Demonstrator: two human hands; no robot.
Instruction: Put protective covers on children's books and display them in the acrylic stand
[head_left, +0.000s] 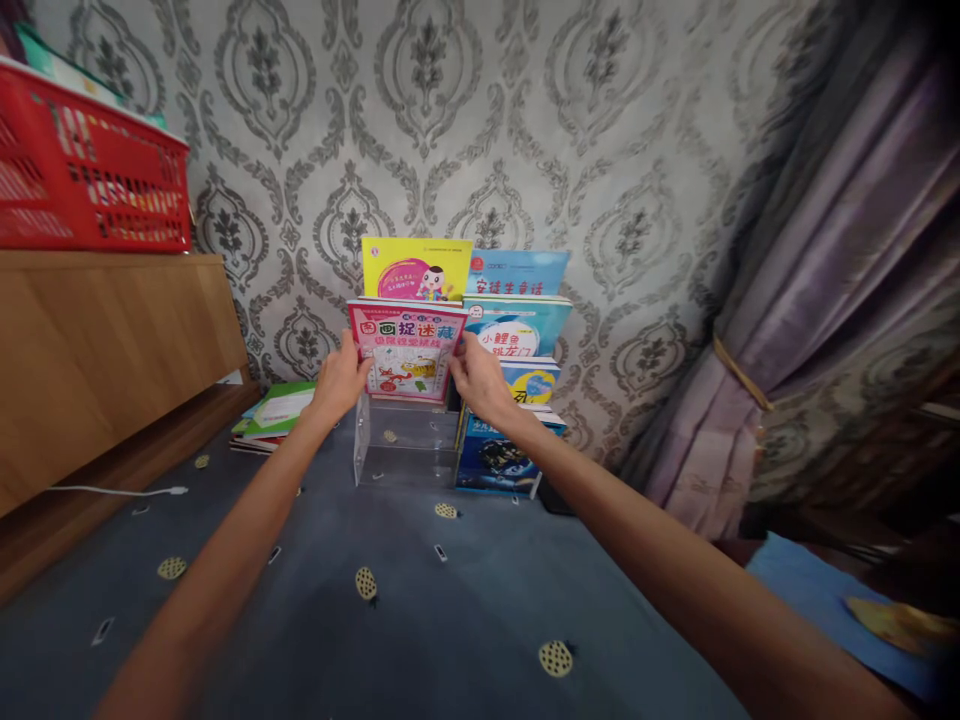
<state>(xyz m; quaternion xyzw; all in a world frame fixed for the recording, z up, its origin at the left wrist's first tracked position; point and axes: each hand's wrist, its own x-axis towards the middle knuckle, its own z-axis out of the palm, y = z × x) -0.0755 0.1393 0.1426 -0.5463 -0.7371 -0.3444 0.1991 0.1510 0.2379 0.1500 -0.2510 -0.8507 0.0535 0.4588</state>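
Upper left of the frame: red basket, packed, standing on a wooden cabinet. Below it, at the left edge, a white cable runs out over a blue sheet printed with pineapples. Left of centre: a low stack of books lies flat on the sheet, a green one on top, partly behind the left forearm.

Centre: left hand grips the left edge of the pink book, thumb toward the front cover. The pink book is upright, cover facing the camera, above the lower tiers of a clear rack and in front of a yellow book. Whether its bottom edge rests on the rack: cannot tell. Right hand grips the right edge of the same book, thumb also at the front.

Right of centre, rack's other column, top to bottom: light-blue book, teal book, yellow-and-blue book, dark-blue book. The right hand partly covers this column.

Right side: purple curtain, gathered by a tie. Lower right: blue cloth. Patterned wallpaper behind.
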